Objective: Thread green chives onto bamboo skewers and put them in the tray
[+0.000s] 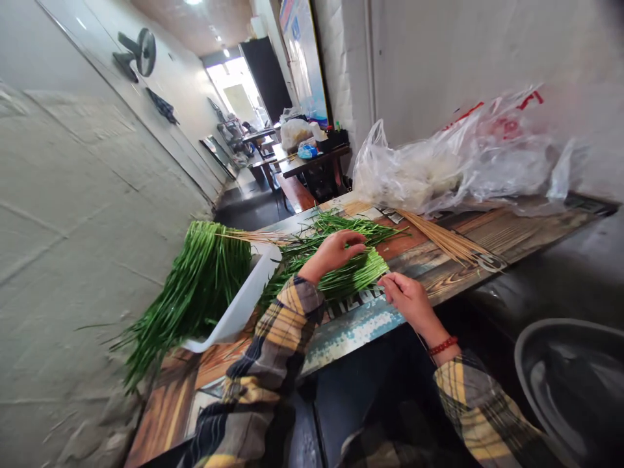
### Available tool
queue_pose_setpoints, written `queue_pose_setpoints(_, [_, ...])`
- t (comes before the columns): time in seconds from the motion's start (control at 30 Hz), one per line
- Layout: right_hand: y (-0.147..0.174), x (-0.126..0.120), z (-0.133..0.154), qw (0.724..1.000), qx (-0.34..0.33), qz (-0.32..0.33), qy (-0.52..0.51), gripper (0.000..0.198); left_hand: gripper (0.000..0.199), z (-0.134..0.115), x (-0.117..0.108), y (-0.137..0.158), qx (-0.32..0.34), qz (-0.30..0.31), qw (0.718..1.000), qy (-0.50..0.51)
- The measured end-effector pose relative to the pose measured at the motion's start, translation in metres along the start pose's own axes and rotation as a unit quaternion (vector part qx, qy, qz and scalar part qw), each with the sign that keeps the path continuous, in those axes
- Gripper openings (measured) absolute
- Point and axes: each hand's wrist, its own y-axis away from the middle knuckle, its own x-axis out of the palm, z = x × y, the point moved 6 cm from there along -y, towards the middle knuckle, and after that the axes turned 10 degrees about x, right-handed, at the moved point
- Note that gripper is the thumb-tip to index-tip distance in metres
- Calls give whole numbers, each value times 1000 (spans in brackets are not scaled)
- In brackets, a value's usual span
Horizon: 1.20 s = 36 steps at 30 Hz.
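Observation:
On the table lies a bunch of green garlic chives (358, 273), its pale cut ends lined up toward the right. My left hand (336, 250) is over the bunch with its fingers bent and a little apart, palm down. Beside the cut ends, my right hand (407, 296) is closed in a pinch on a thin bamboo skewer (418, 337), which runs back below the wrist. Looser chives (336, 224) lie behind the bunch. To the left, many skewered chives (199, 279) are piled over a white plastic tray (244, 305), their skewer ends pointing right.
Loose bamboo skewers (443, 237) lie on the wood-patterned table (531, 237) at the right. Behind them, clear plastic bags (463, 156) rest against the wall. A grey basin (575, 383) stands low at the right. Another table (316, 159) with bags is farther back.

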Motion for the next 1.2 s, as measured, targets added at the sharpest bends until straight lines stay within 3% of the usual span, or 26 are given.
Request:
queue_pose_setpoints(0.1, [1, 1, -1, 1000, -22, 8, -2, 29, 32, -4, 16, -25, -10, 160, 986, 33])
queue_pose_setpoints(0.2, [1, 1, 1, 998, -57, 13, -7, 29, 29, -9, 39, -40, -16, 299, 951, 77])
queue_pose_setpoints(0.27, [2, 1, 3, 998, -68, 11, -6, 28, 21, -10, 50, -46, -25, 360, 929, 83])
queue_pose_setpoints(0.37, [2, 0, 5, 998, -70, 10, 3, 29, 16, -12, 58, -52, -49, 404, 911, 70])
queue_pose_setpoints(0.53, [2, -1, 6, 997, -73, -3, 36, 30, 16, -16, 62, -56, -59, 417, 906, 44])
queue_pose_setpoints(0.7, [4, -2, 6, 994, -83, -24, 70, 34, 15, -21, 66, -55, -57, 374, 923, 71])
queue_pose_setpoints(0.93, [8, -2, 9, 993, -88, -27, 78, 36, 13, -22, 75, -46, -27, 425, 904, 32])
queue_pose_setpoints(1.2, [5, 0, 5, 997, -64, -17, 47, 32, 33, 3, 44, -43, -72, 330, 931, 139])
